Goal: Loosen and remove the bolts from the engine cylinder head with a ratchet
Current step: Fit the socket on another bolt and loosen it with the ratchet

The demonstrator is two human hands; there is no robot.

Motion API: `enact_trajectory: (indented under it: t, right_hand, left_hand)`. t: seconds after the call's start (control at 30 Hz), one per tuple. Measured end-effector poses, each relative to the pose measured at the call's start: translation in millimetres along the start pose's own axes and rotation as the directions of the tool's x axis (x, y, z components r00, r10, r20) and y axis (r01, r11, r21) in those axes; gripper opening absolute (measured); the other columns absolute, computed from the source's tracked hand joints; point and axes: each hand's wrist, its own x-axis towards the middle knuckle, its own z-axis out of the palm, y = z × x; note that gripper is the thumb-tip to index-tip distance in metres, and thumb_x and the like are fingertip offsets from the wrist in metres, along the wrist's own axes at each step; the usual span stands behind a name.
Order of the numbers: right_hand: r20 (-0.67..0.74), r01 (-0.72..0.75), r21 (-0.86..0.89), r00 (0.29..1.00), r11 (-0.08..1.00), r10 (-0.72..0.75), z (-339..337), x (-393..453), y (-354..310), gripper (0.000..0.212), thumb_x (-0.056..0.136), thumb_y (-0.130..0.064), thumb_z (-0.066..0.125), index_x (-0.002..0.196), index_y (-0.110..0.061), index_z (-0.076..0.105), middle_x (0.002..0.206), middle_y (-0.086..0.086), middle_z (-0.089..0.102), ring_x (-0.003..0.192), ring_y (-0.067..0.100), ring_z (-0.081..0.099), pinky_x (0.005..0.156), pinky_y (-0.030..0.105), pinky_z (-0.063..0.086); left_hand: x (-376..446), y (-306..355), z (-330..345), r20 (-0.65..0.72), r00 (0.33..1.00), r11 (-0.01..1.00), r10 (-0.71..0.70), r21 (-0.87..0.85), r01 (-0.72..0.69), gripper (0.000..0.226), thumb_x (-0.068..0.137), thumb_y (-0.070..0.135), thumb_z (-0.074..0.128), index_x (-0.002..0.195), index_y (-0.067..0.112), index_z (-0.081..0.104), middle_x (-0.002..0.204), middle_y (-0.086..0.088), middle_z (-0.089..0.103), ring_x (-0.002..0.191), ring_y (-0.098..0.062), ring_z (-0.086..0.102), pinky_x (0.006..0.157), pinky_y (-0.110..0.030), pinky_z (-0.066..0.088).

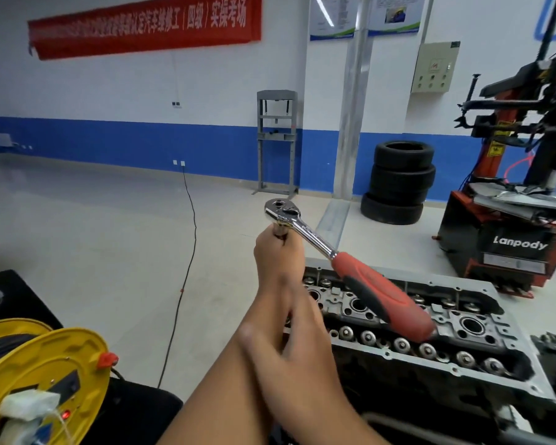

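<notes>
Two hands: both are seen from above, forearms crossed in the lower middle of the view
Left hand [278, 255]: raised above the near-left end of the engine; fingers are curled round the socket or extension under the ratchet's head
Right hand [289, 345]: blurred, laid over the left forearm; whether its fingers are wide, narrow or holding anything cannot be told
Ratchet [350, 264]: held up in the air; chrome head at upper left, red and black handle slanting down to the right above the engine
Cylinder head [482, 322]: grey metal, lying at lower right; round bores and a near row of shiny valve tops are exposed
Bolts: none can be picked out with certainty
Cable reel [45, 377]: yellow, at lower left; a red light is lit on it
Tyres [398, 181]: stacked by the blue and white wall
Tyre changer [511, 220]: red and black, at far right, marked Lanpody
</notes>
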Motion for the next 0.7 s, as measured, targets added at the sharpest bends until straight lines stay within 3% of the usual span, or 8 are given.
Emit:
enact_trajectory:
  t: [0.07,0.13,0.2,0.3,0.37,0.47,0.6,0.7]
  right_hand:
    - [0.102,0.165,-0.149,0.983,0.975,-0.151,-11.7,-28.5,-18.7,0.042,0.074,-0.054,0.061,0.116,-0.056,0.058,0.137,-0.053,0.03,0.117,-0.025,0.043,0.092,0.005,0.036]
    - [0.016,0.311,-0.145,0.95,0.939,-0.312,-33.8,-14.7,-38.3,0.021,0.078,-0.041,0.07,0.098,-0.036,0.075,0.119,-0.032,0.065,0.104,-0.01,0.062,0.087,0.018,0.05]
    - [-0.001,0.353,-0.163,0.934,0.921,-0.358,-60.8,21.7,-62.3,0.019,0.088,-0.024,0.07,0.105,-0.017,0.075,0.094,-0.012,0.07,0.091,-0.002,0.064,0.09,0.031,0.053]
    - [-0.09,0.454,-0.498,0.82,0.739,-0.565,-100.6,71.6,-72.5,0.023,0.091,-0.026,0.074,0.11,-0.015,0.074,0.1,-0.004,0.071,0.094,0.014,0.063,0.089,0.037,0.051]
    - [0.054,0.395,-0.659,0.873,0.64,-0.484,-121.7,97.4,-62.7,0.033,0.093,-0.041,0.074,0.121,-0.023,0.072,0.115,-0.004,0.07,0.104,0.02,0.061,0.09,0.044,0.05]
    - [0.318,0.34,-0.654,0.934,0.676,-0.163,-133.5,126.9,-46.0,0.037,0.101,-0.038,0.062,0.137,-0.026,0.065,0.121,-0.003,0.071,0.1,0.015,0.064,0.094,0.036,0.05]
    - [0.447,0.524,-0.599,0.846,0.606,-0.29,-116.1,129.5,-45.2,0.033,0.097,-0.037,0.071,0.126,-0.022,0.068,0.096,-0.004,0.07,0.08,0.008,0.058,0.076,0.03,0.05]
    - [0.402,0.443,-0.682,0.892,0.582,-0.207,-100.9,126.7,-42.2,0.031,0.1,-0.033,0.067,0.124,-0.015,0.06,0.1,0.002,0.062,0.091,0.026,0.06,0.082,0.045,0.054]
  left_hand:
    - [3.4,-1.9,-2.8,-0.046,0.998,0.999,0.04,0.03,-0.039,0.047,0.098,0.016,0.052,0.053,0.025,0.041,0.048,0.012,0.046,0.049,-0.006,0.037,0.055,-0.031,0.03]
    - [4.9,-1.8,0.2,-0.075,0.994,0.994,0.081,0.075,-0.075,0.043,0.1,0.015,0.053,0.059,0.024,0.042,0.054,0.009,0.048,0.053,-0.008,0.039,0.058,-0.034,0.032]
    - [-0.3,-0.6,3.2,-0.09,0.992,0.995,0.084,0.068,-0.078,0.038,0.1,0.011,0.057,0.067,0.027,0.049,0.061,0.009,0.054,0.056,-0.007,0.048,0.06,-0.031,0.04]
    - [-9.4,-1.4,0.0,-0.024,0.989,0.987,0.147,0.077,-0.144,0.037,0.099,0.016,0.061,0.072,0.039,0.055,0.068,0.013,0.062,0.064,-0.005,0.058,0.062,-0.029,0.049]
    - [-13.9,-2.9,-3.2,0.035,0.991,0.991,0.133,0.029,-0.134,0.041,0.099,0.02,0.055,0.06,0.029,0.047,0.055,0.006,0.051,0.057,-0.019,0.046,0.058,-0.044,0.04]
    - [-17.8,-5.5,-7.8,0.103,0.98,0.985,0.169,0.0,-0.17,0.045,0.102,0.021,0.057,0.059,0.019,0.041,0.05,0.01,0.04,0.055,-0.013,0.035,0.056,-0.034,0.031]
    - [-18.6,-3.4,-9.4,0.127,0.97,0.978,0.21,-0.034,-0.207,0.043,0.095,0.014,0.044,0.055,0.031,0.04,0.049,0.012,0.038,0.052,-0.01,0.03,0.052,-0.033,0.027]
    - [-18.2,-4.4,-8.6,0.144,0.967,0.978,0.209,-0.058,-0.202,0.032,0.088,0.01,0.041,0.059,0.023,0.037,0.053,0.01,0.037,0.055,-0.012,0.03,0.052,-0.034,0.026]
